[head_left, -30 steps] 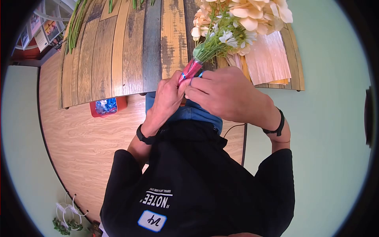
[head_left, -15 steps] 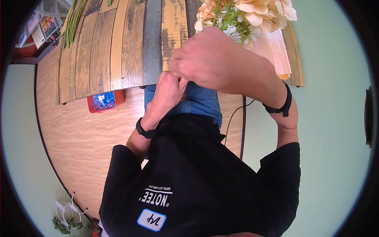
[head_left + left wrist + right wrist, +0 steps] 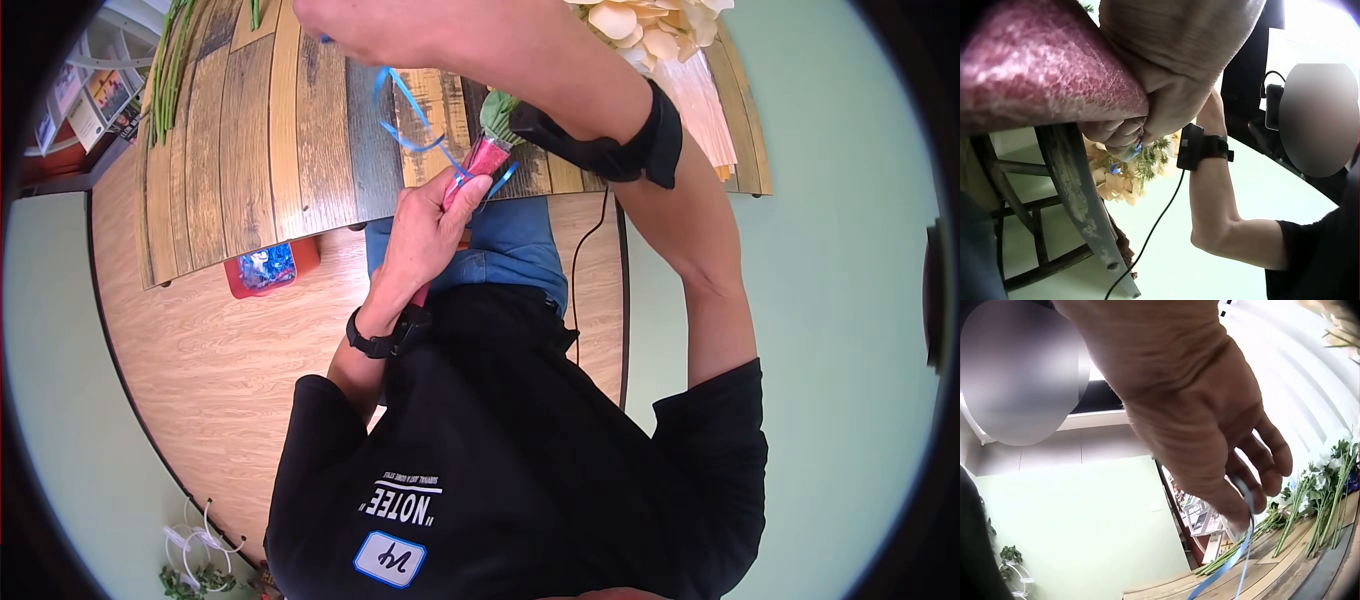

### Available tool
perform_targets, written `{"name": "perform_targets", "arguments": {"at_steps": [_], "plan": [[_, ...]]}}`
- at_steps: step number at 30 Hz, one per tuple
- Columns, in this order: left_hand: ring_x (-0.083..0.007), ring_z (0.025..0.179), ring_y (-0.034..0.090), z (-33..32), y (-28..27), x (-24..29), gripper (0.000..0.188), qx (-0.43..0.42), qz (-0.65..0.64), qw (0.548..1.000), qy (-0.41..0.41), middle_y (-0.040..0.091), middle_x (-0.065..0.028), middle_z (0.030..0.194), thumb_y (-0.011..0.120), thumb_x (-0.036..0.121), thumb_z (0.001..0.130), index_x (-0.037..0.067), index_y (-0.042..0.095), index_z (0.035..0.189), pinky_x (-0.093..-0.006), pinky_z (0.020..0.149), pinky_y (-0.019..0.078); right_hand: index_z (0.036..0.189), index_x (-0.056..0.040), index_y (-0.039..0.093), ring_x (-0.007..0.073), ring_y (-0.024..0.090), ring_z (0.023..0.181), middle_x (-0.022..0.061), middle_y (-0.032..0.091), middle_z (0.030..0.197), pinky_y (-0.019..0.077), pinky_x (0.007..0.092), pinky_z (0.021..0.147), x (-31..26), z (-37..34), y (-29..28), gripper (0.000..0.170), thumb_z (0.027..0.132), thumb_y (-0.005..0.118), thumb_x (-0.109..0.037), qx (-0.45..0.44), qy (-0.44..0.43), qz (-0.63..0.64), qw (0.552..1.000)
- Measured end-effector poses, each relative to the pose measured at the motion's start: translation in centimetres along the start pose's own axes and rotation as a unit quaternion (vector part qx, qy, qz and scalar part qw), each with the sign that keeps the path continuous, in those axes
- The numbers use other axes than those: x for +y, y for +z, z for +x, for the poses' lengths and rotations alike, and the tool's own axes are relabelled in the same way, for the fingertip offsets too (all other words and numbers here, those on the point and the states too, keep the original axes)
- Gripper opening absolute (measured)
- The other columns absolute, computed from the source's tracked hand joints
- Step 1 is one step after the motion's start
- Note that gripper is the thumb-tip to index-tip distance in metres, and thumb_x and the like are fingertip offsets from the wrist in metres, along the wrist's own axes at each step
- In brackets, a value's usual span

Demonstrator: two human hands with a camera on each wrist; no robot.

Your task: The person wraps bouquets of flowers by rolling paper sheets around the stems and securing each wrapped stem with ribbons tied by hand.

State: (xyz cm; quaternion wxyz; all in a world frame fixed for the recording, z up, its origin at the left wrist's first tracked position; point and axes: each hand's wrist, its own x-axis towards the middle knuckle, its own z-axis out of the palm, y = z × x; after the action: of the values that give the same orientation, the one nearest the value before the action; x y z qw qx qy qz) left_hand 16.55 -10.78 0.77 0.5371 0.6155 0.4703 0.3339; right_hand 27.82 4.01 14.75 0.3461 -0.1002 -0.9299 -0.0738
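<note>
My left hand (image 3: 430,225) grips the pink wrapped handle (image 3: 490,152) of a bouquet close to the table's front edge. A blue ribbon (image 3: 1219,572) is tied round this handle, with a short tail on its right side. Green leaves (image 3: 497,115) show just above the wrap, and peach flowers (image 3: 655,25) fill the top right. Away to the upper left, my right hand (image 3: 360,30) pinches the long end of the ribbon, which hangs in a loose curl between the hands. The right forearm covers part of the bouquet in the head view.
Green stems (image 3: 170,75) lie at the left of the wooden table (image 3: 310,130). White flowers (image 3: 1329,478) are farther back. Pinkish paper sheets (image 3: 700,115) lie on the right. Below the table stands a red bin (image 3: 305,255) with blue scraps. A black cable (image 3: 580,255) hangs down.
My right hand has moved from beside the left hand up and to the left, drawing the ribbon's long end out across the table. The left hand keeps its grip on the handle.
</note>
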Motion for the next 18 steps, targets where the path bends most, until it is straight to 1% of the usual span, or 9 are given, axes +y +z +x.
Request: {"name": "perform_targets", "arguments": {"at_steps": [2, 5, 7, 9, 10, 13, 15, 16, 18], "plan": [[-0.0079, 0.053, 0.046, -0.2, -0.1, -0.2, 0.043, -0.011, -0.014, 1.0, -0.021, 0.051, -0.0015, 0.057, 0.063, 0.038, 0.101, -0.001, 0.06, 0.081, -0.0297, 0.051, 0.0411, 0.085, 0.0012, 0.065, 0.0288, 0.065, 0.075, 0.0155, 0.062, 0.075, 0.0516, 0.0441, 0.067, -1.1, 1.4, 0.2, 0.009, 0.083, 0.06, -0.005, -0.078, 0.145, -0.145, 0.976], [-0.0061, 0.056, 0.046, -0.4, -0.3, -0.3, 0.044, -0.027, -0.041, 0.997, -0.054, 0.052, 0.0006, 0.059, 0.063, 0.038, 0.101, 0.0, 0.06, 0.079, -0.0275, 0.052, 0.0405, 0.091, 0.0046, 0.067, 0.0205, 0.065, 0.076, 0.0126, 0.066, 0.08, 0.0527, 0.0384, 0.071, -3.0, 1.8, -1.4, 0.016, 0.091, 0.06, -0.009, -0.08, 0.181, -0.165, 0.966], [-0.0057, 0.057, 0.045, -0.3, -0.6, -0.4, 0.043, -0.026, -0.055, 0.996, -0.064, 0.052, 0.0006, 0.06, 0.063, 0.037, 0.101, 0.0, 0.059, 0.078, -0.0268, 0.053, 0.04, 0.075, -0.0074, 0.064, 0.0271, 0.065, 0.07, 0.0074, 0.06, 0.069, 0.0484, 0.0356, 0.055, -5.4, 0.5, -2.9, 0.014, 0.067, 0.074, -0.012, 0.042, 0.115, -0.152, 0.981], [-0.0054, 0.058, 0.043, -0.4, -0.9, -0.6, 0.043, -0.051, -0.078, 0.995, -0.046, 0.05, 0.0017, 0.06, 0.063, 0.037, 0.101, 0.002, 0.058, 0.076, -0.0264, 0.052, 0.0381, 0.094, -0.0079, 0.074, 0.0291, 0.063, 0.066, 0.0105, 0.067, 0.077, 0.0505, 0.0355, 0.061, -8.9, -0.7, -5.6, 0.016, 0.084, 0.076, -0.02, -0.05, 0.244, -0.023, 0.968], [-0.0054, 0.058, 0.043, -0.3, -1.0, -0.6, 0.043, -0.048, -0.081, 0.995, -0.045, 0.05, 0.0017, 0.06, 0.063, 0.037, 0.101, 0.002, 0.058, 0.076, -0.0264, 0.052, 0.0381, 0.096, -0.0075, 0.074, 0.0283, 0.064, 0.069, 0.0102, 0.068, 0.079, 0.051, 0.034, 0.063, -10.3, -1.9, -6.7, 0.015, 0.084, 0.077, -0.016, -0.085, 0.282, 0.044, 0.955], [-0.0045, 0.059, 0.039, -0.4, -1.3, -0.6, 0.043, -0.059, -0.112, 0.989, -0.079, 0.046, 0.0047, 0.061, 0.062, 0.037, 0.102, 0.003, 0.057, 0.076, -0.0261, 0.05, 0.0343, 0.096, -0.0034, 0.073, 0.0261, 0.068, 0.074, 0.0101, 0.07, 0.083, 0.0519, 0.0305, 0.068, -12.8, -6.1, -8.5, 0.014, 0.083, 0.077, -0.007, -0.14, 0.438, 0.212, 0.863], [-0.0042, 0.059, 0.038, -0.5, -1.6, -0.2, 0.043, -0.068, -0.132, 0.985, -0.089, 0.045, 0.005, 0.061, 0.062, 0.037, 0.102, 0.003, 0.057, 0.076, -0.026, 0.05, 0.034, 0.102, -0.0003, 0.072, 0.0203, 0.068, 0.079, 0.009, 0.073, 0.092, 0.0519, 0.0288, 0.071, -12.7, -11.1, -7.9, 0.017, 0.087, 0.074, -0.006, -0.137, 0.529, 0.22, 0.808], [-0.0039, 0.059, 0.038, -0.4, -1.8, 0.0, 0.043, -0.084, -0.148, 0.981, -0.097, 0.044, 0.0052, 0.061, 0.062, 0.037, 0.102, 0.003, 0.057, 0.076, -0.0259, 0.05, 0.0337, 0.102, -0.0003, 0.072, 0.0203, 0.068, 0.079, 0.009, 0.073, 0.092, 0.0519, 0.0288, 0.071, -12.9, -12.7, -7.2, 0.017, 0.087, 0.074, -0.006, -0.139, 0.527, 0.22, 0.809], [-0.0038, 0.059, 0.038, -0.3, -1.9, 0.3, 0.042, -0.09, -0.147, 0.98, -0.102, 0.044, 0.0053, 0.061, 0.062, 0.037, 0.102, 0.003, 0.057, 0.076, -0.0259, 0.05, 0.0337, 0.12, -0.003, 0.068, 0.0182, 0.069, 0.096, 0.0096, 0.071, 0.11, 0.0538, 0.031, 0.083, -13.2, -15.3, -6.0, 0.025, 0.095, 0.066, -0.008, -0.026, 0.663, 0.28, 0.694]]}}
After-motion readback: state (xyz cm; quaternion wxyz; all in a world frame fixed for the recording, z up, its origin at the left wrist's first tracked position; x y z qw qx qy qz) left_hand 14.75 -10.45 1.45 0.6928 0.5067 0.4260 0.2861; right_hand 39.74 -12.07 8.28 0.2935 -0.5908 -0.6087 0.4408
